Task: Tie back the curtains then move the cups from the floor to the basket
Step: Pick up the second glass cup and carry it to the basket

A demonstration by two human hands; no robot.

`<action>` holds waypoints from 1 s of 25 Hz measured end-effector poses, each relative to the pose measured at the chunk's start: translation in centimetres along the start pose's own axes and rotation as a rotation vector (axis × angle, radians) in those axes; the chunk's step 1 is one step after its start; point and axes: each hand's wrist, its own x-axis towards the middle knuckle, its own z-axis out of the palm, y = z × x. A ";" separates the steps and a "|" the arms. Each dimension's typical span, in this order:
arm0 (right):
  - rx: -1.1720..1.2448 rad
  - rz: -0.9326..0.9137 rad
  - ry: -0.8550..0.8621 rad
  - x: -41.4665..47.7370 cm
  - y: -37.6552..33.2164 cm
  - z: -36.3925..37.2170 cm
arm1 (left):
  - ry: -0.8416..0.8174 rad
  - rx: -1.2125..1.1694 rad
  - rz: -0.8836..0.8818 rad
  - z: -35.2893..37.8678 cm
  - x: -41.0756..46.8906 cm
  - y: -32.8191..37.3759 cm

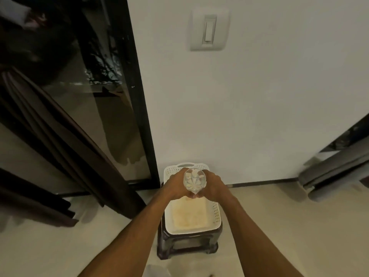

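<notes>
- We held a clear cut-pattern glass cup (194,181) between both hands, above the far end of a white perforated plastic basket (217,212); the cup was in the air, touching neither the basket nor the floor.
- Our left hand (175,186) curled round the cup's left side and our right hand (214,186) round its right side; the thumbs met at its near edge; the fingertips on the far side were hidden.
- The basket sat on a dark brown plastic stool (187,244), close to the white wall (259,106); the stool stood on the pale tiled floor (60,246).
- To the left, a dark brown curtain (60,140) hung gathered in folds, slanting across a black-framed glass door (139,96); we could not tell what held it.
- A white rocker light switch (208,30) sat high on the wall.
</notes>
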 end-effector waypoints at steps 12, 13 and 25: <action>0.021 -0.034 -0.073 3.1 1.3 1.0 | 0.114 0.046 -0.142 0.9 2.1 -0.9; 0.036 -0.017 -0.067 3.4 1.5 1.3 | 0.109 0.031 -0.150 0.9 2.7 -1.4; 0.181 0.117 -0.163 9.8 8.1 6.0 | 0.151 -0.132 -0.298 6.2 9.7 -7.0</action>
